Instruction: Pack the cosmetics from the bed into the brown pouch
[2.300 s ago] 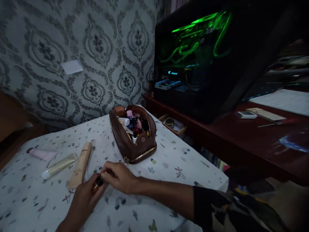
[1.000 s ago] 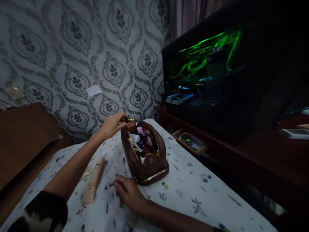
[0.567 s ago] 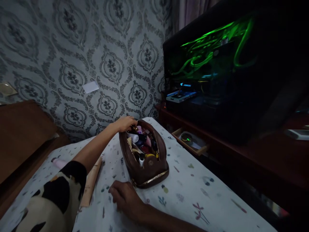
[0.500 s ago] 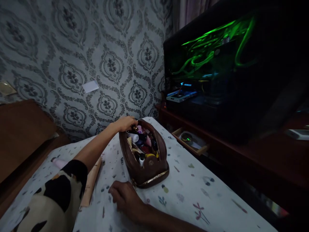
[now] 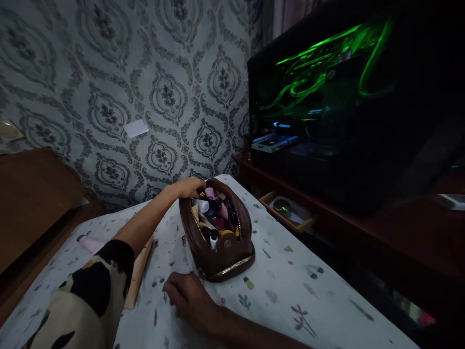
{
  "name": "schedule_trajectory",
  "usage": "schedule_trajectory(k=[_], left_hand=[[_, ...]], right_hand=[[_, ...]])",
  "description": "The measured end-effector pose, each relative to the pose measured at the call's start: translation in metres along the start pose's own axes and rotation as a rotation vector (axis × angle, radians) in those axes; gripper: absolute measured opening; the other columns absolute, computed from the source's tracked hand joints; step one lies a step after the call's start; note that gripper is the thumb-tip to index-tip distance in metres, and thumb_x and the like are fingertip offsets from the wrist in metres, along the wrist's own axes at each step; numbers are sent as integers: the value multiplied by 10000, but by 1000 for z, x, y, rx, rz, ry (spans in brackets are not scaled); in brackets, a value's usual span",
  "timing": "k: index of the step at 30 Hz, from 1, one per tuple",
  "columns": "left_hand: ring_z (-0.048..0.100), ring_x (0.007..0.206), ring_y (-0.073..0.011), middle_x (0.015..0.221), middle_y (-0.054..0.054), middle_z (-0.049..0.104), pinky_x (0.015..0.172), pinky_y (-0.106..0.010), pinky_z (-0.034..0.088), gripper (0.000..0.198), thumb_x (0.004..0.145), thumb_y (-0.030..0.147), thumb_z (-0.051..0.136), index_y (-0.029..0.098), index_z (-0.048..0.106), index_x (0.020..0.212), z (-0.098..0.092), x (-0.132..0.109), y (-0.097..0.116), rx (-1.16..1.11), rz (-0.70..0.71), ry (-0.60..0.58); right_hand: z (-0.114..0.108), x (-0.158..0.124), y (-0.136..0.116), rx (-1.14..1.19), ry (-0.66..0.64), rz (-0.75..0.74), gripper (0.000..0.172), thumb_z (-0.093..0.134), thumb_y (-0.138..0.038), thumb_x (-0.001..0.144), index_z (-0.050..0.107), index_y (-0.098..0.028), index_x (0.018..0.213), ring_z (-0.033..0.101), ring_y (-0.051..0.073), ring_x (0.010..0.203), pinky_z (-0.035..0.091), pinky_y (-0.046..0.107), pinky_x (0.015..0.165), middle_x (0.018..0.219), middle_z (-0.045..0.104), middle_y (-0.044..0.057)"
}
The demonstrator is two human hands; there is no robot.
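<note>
A brown cosmetic bag (image 5: 203, 261) with a gold zip stands open on the patterned cloth. My left hand (image 5: 191, 187) is closed on its far left rim, palm down. The fingertips are partly hidden, and a small gold piece shows beside them. Inside the bag lie a white-capped tube (image 5: 202, 206), a small bottle with a white cap (image 5: 213, 241), something yellow (image 5: 228, 233) and several other cosmetics crowded together. My right hand (image 5: 189, 299) rests on the cloth just in front of the bag, its fingers curled, with nothing visible in them.
Beneath my left forearm lie a peach-coloured flat item (image 5: 137, 276) and a pink tube (image 5: 90, 244). An open drawer (image 5: 286, 213) juts from the dark red desk (image 5: 381, 242) at right. A computer case (image 5: 308, 145) with green lights stands on that desk. Patterned wallpaper is behind.
Almost nothing differs. My left hand shifts very slightly at the rim, and the view moves a little. My right hand stays in place.
</note>
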State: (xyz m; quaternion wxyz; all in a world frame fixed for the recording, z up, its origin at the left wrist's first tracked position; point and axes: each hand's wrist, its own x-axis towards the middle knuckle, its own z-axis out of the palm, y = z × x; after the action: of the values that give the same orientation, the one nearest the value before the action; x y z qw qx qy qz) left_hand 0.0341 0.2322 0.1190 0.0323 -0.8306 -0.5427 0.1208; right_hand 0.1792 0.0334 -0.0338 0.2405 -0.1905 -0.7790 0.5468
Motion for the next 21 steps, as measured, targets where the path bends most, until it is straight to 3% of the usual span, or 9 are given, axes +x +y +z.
schedule_trajectory(k=[11,16,21], left_hand=[[660,829,-159,940,-7,751,705,-207,465,294,774,274,707,160,722,1044,6,3,-15,-241,64,-32],[657,821,-161,919,-9,750,730,-218,461,301,840,412,659,169,743,996,6,3,-15,-242,68,-20],[661,818,-163,921,-9,744,727,-220,452,285,843,431,658,187,734,968,2,-2,-7,-175,38,10]], right_hand=[[0,-1,-2,-34,-16,-10,242,487,-191,944,561,-169,715,518,108,639,353,217,649,653,554,-16],[0,-1,-3,-86,-38,-16,265,490,-216,964,562,-167,714,514,112,642,342,224,642,658,554,-15],[-2,-1,-5,-110,-55,1,257,504,-207,953,548,-171,702,490,105,622,325,225,624,646,535,-24]])
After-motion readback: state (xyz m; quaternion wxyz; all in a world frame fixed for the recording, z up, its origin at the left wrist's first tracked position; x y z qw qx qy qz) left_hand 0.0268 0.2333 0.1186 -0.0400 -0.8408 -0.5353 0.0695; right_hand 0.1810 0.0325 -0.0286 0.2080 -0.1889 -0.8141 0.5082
